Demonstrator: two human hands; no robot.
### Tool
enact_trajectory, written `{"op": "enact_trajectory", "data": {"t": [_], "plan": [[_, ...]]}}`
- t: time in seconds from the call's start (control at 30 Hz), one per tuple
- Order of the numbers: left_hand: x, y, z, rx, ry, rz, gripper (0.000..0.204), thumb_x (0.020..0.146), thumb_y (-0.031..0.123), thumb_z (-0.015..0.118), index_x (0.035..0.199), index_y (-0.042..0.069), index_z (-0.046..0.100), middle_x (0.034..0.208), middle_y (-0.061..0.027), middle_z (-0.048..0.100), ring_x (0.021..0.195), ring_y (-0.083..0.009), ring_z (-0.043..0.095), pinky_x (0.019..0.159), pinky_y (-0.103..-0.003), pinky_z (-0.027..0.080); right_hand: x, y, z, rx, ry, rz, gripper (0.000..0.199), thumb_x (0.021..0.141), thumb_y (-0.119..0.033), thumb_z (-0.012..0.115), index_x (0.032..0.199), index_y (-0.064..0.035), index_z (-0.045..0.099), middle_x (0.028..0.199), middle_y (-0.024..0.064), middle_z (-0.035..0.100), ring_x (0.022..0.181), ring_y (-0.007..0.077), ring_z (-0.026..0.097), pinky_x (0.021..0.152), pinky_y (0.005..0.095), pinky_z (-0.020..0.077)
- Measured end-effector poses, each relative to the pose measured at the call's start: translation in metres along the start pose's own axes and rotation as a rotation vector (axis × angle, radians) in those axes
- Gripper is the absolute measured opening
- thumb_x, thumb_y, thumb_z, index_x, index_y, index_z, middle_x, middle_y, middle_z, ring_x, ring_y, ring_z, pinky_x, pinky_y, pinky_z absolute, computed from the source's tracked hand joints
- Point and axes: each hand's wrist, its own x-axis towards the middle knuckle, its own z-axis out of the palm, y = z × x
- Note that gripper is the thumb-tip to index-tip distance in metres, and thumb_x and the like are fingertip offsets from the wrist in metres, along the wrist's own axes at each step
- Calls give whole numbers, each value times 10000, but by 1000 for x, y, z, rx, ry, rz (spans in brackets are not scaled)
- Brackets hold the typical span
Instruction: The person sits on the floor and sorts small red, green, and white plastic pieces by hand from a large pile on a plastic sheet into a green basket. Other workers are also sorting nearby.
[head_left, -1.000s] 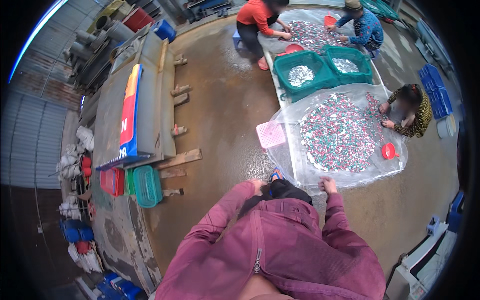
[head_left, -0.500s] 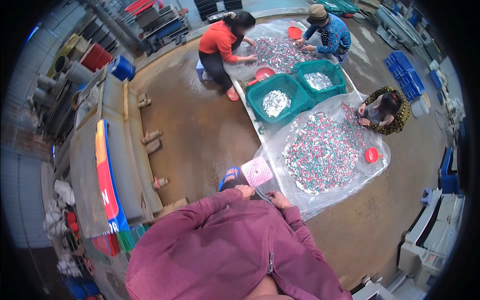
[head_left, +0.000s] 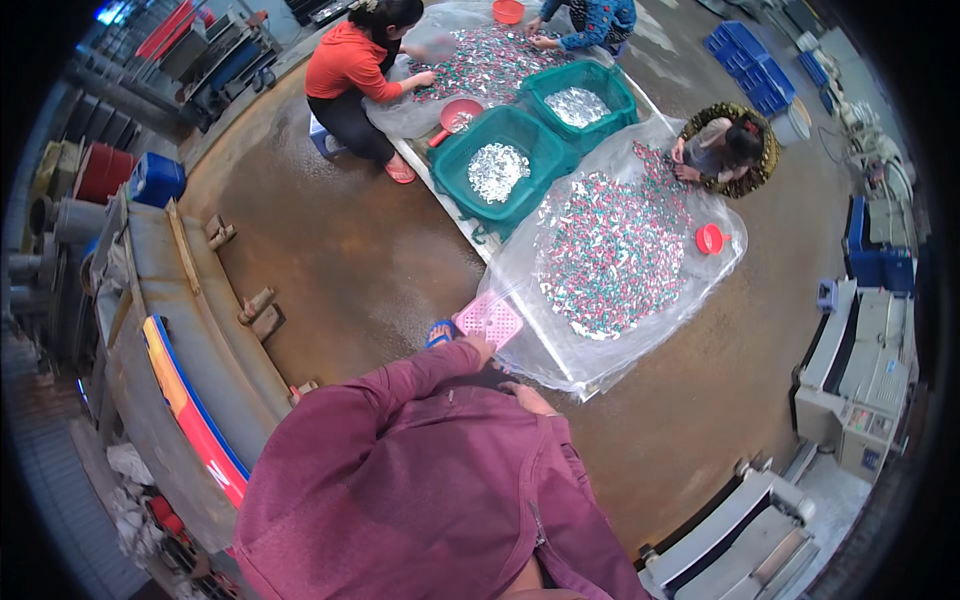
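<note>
My left hand (head_left: 479, 347) reaches forward to the near edge of a pink perforated plastic stool (head_left: 490, 320) and touches it; its fingers are partly hidden, so whether they grip the stool does not show. My right hand (head_left: 530, 398) is low in front of my maroon jacket, close to the near corner of the clear plastic sheet (head_left: 560, 375), with its fingers too small to read. On the sheet lies a wide heap of small red, green and white pieces (head_left: 612, 262). A blue sandal (head_left: 440, 332) shows beside the stool.
Two green net-lined tubs (head_left: 455, 180) hold silvery-white pieces. A person in orange (head_left: 348, 65), one in blue (head_left: 598, 22) and one in a patterned top (head_left: 730, 150) sit around the heaps. A red scoop (head_left: 709, 239) lies right; machines (head_left: 865, 380) and a metal trough (head_left: 170, 270) flank the floor.
My view has shifted, so the scene sits further left and up. My left hand has moved forward to the stool, away from my right hand; both were close together at my front before.
</note>
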Motion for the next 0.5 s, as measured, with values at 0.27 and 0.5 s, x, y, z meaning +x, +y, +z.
{"op": "enact_trajectory", "data": {"t": [0.27,0.5], "plan": [[46,-104,-95,-755,550,-444,268,775,225,704,985,62,672,855,-144,686,851,-260,674,796,-355,512,73,20,-5,-220,-120,65,583,825,-270,565,1347,-43,438,1116,248,608,1065,372,581,921,417,451],[185,-278,-126,-891,666,-491,173,708,71,703,873,31,674,858,-113,688,819,-221,670,771,-315,518,153,16,-25,159,51,353,484,844,-203,528,1313,-92,482,937,220,664,932,355,631,864,443,475]]}}
